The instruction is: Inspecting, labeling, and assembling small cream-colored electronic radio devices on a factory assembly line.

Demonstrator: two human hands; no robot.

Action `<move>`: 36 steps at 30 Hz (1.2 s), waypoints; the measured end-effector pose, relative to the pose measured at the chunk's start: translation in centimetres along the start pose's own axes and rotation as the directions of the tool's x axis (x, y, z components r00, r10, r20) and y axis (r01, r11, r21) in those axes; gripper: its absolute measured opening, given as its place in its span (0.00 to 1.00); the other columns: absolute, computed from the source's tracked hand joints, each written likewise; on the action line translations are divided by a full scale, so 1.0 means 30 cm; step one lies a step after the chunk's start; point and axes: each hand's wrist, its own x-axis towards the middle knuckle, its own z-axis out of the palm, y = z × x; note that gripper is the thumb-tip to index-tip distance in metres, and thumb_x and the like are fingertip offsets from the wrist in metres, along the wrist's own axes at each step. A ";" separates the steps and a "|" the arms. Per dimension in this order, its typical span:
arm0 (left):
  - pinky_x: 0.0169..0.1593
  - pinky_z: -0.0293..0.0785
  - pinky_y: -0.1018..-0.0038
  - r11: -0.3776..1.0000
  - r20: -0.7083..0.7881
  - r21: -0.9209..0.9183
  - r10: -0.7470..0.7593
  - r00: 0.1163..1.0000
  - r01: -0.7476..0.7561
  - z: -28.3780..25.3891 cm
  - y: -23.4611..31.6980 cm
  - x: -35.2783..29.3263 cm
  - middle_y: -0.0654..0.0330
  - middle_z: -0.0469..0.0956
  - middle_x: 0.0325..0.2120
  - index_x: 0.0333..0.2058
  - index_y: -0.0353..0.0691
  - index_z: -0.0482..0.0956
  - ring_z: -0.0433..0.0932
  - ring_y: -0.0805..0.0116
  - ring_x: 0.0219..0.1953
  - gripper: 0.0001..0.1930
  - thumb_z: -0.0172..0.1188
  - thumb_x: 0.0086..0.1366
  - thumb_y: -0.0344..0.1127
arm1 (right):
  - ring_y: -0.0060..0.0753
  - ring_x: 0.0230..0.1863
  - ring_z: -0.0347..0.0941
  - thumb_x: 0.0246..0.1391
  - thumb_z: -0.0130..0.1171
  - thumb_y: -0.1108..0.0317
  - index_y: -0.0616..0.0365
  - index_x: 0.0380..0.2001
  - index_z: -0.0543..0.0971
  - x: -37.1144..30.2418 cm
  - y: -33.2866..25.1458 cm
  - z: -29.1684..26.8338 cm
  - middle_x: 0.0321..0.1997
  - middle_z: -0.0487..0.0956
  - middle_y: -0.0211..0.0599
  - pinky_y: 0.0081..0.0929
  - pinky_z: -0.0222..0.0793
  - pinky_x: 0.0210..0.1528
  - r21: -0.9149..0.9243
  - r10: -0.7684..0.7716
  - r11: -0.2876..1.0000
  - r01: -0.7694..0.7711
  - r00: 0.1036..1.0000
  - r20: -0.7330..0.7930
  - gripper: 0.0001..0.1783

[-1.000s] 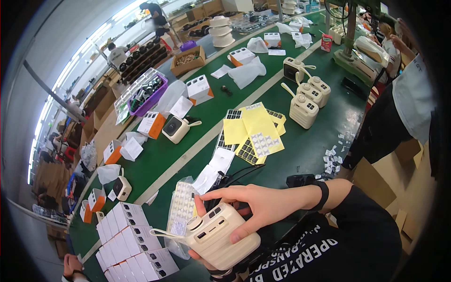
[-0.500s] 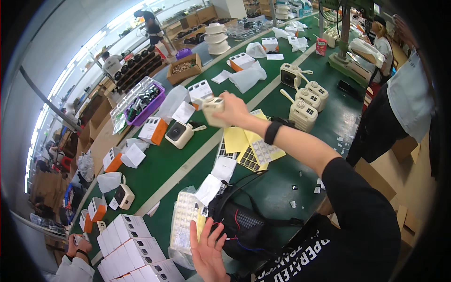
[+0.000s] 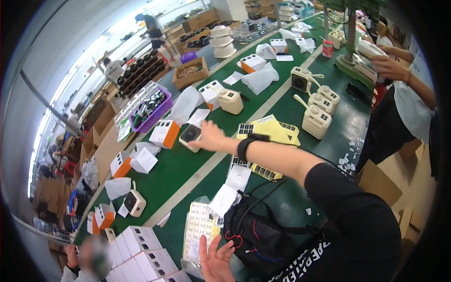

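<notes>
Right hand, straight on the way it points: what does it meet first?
The right hand would meet the cream, dark-faced device first, possibly touching it now; beyond, probably the orange-and-white box, depth unclear.

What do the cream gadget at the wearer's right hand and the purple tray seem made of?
Cream gadget: probably hard plastic, matte, given its smooth, rounded shell.
Purple tray: likely moulded plastic, perhaps slightly glossy, from its even, solid colour.

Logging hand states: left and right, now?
Left hand: open, empty.
Right hand: at a cream device; can't tell if its grip is closed.
</notes>
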 end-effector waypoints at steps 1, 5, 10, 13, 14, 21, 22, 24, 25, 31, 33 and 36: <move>0.54 0.63 0.61 0.998 -0.016 0.054 0.017 1.000 -0.016 0.001 0.009 -0.008 0.39 0.58 0.55 0.61 0.33 0.44 0.67 0.47 0.52 0.33 0.41 0.66 0.48 | 0.56 0.46 0.66 0.31 0.64 0.37 0.72 0.48 0.60 -0.001 -0.033 0.017 0.46 0.65 0.58 0.43 0.67 0.45 -0.003 0.022 1.000 -0.022 0.999 0.044 0.52; 0.55 0.61 0.58 0.992 -0.100 0.110 0.066 0.993 -0.055 -0.025 0.025 -0.047 0.37 0.58 0.53 0.61 0.32 0.43 0.66 0.44 0.51 0.35 0.44 0.64 0.49 | 0.53 0.47 0.63 0.25 0.71 0.49 0.70 0.45 0.60 -0.017 -0.116 0.160 0.44 0.62 0.57 0.40 0.72 0.39 -0.186 -0.014 0.983 -0.008 0.993 -0.121 0.49; 0.55 0.62 0.58 0.988 -0.129 0.148 0.070 0.989 -0.050 -0.040 0.046 -0.060 0.38 0.59 0.53 0.60 0.31 0.46 0.66 0.47 0.50 0.34 0.44 0.64 0.50 | 0.56 0.46 0.61 0.24 0.69 0.59 0.71 0.43 0.62 -0.013 -0.075 0.118 0.45 0.62 0.55 0.39 0.67 0.46 -0.055 -0.040 0.998 0.032 0.987 -0.156 0.42; 0.55 0.62 0.58 0.989 -0.188 0.141 0.078 0.979 -0.052 -0.045 0.068 -0.073 0.39 0.59 0.53 0.60 0.32 0.47 0.66 0.47 0.50 0.32 0.42 0.65 0.48 | 0.56 0.46 0.61 0.24 0.69 0.58 0.70 0.45 0.63 -0.049 -0.086 0.037 0.46 0.62 0.54 0.40 0.63 0.50 0.175 0.123 0.977 -0.125 0.992 0.022 0.43; 0.55 0.62 0.58 0.990 -0.243 0.137 0.078 0.967 -0.046 -0.047 0.079 -0.078 0.39 0.59 0.53 0.60 0.33 0.47 0.67 0.47 0.50 0.32 0.42 0.66 0.47 | 0.54 0.47 0.62 0.25 0.69 0.57 0.67 0.48 0.63 -0.088 -0.109 0.008 0.47 0.63 0.52 0.40 0.63 0.50 0.249 0.106 0.962 -0.116 0.993 0.052 0.44; 0.55 0.64 0.61 0.796 -0.162 0.560 0.378 0.912 -0.230 0.011 0.135 -0.068 0.44 0.57 0.55 0.61 0.37 0.44 0.61 0.49 0.56 0.39 0.47 0.61 0.55 | 0.51 0.58 0.57 0.36 0.61 0.64 0.60 0.51 0.63 -0.580 -0.265 -0.497 0.57 0.61 0.48 0.39 0.59 0.56 0.108 -0.925 0.372 0.922 0.377 -0.037 0.35; 0.56 0.63 0.61 0.773 -0.215 0.602 0.400 0.891 -0.202 0.002 0.130 -0.060 0.44 0.53 0.58 0.62 0.40 0.41 0.59 0.49 0.58 0.46 0.51 0.55 0.62 | 0.52 0.58 0.57 0.40 0.59 0.65 0.59 0.51 0.63 -0.632 -0.280 -0.539 0.57 0.62 0.48 0.40 0.60 0.55 -0.012 -0.976 0.211 0.977 0.212 0.042 0.32; 0.57 0.60 0.60 0.638 0.009 0.630 0.564 0.826 -0.442 0.021 0.104 -0.085 0.45 0.51 0.58 0.62 0.41 0.41 0.59 0.50 0.58 0.57 0.65 0.43 0.62 | 0.50 0.56 0.62 0.46 0.53 0.67 0.56 0.50 0.64 -0.724 -0.283 -0.571 0.56 0.64 0.46 0.36 0.66 0.49 -0.069 -0.987 0.047 0.997 0.036 -0.155 0.25; 0.57 0.61 0.58 0.668 0.010 0.579 0.569 0.823 -0.469 0.065 0.077 -0.070 0.44 0.51 0.59 0.62 0.42 0.39 0.60 0.50 0.57 0.61 0.70 0.37 0.58 | 0.50 0.55 0.63 0.47 0.52 0.68 0.56 0.49 0.64 -0.746 -0.253 -0.588 0.57 0.64 0.46 0.33 0.68 0.46 -0.070 -0.988 0.027 0.997 0.016 -0.155 0.24; 0.49 0.67 0.64 0.471 0.417 0.657 0.425 0.804 -0.589 0.089 0.129 -0.123 0.42 0.70 0.43 0.46 0.36 0.68 0.71 0.52 0.47 0.38 0.75 0.35 0.41 | 0.52 0.54 0.65 0.47 0.51 0.71 0.56 0.50 0.64 -0.853 -0.245 -0.633 0.58 0.63 0.47 0.33 0.69 0.44 0.079 -0.984 -0.017 0.997 -0.003 -0.180 0.23; 0.46 0.69 0.65 0.463 0.418 0.640 0.460 0.783 -0.614 0.102 0.133 -0.131 0.43 0.72 0.40 0.45 0.36 0.70 0.73 0.53 0.43 0.34 0.74 0.35 0.35 | 0.54 0.56 0.62 0.44 0.55 0.68 0.57 0.51 0.64 -0.865 -0.243 -0.631 0.59 0.61 0.48 0.37 0.67 0.48 0.203 -0.975 0.033 0.979 0.076 -0.211 0.27; 0.46 0.68 0.67 0.445 0.358 0.696 0.465 0.810 -0.563 0.116 0.132 -0.131 0.44 0.72 0.40 0.44 0.35 0.70 0.73 0.55 0.42 0.32 0.72 0.39 0.37 | 0.55 0.59 0.57 0.36 0.62 0.65 0.59 0.52 0.64 -0.865 -0.235 -0.643 0.60 0.59 0.49 0.40 0.63 0.53 0.411 -0.975 0.132 0.902 0.192 -0.109 0.35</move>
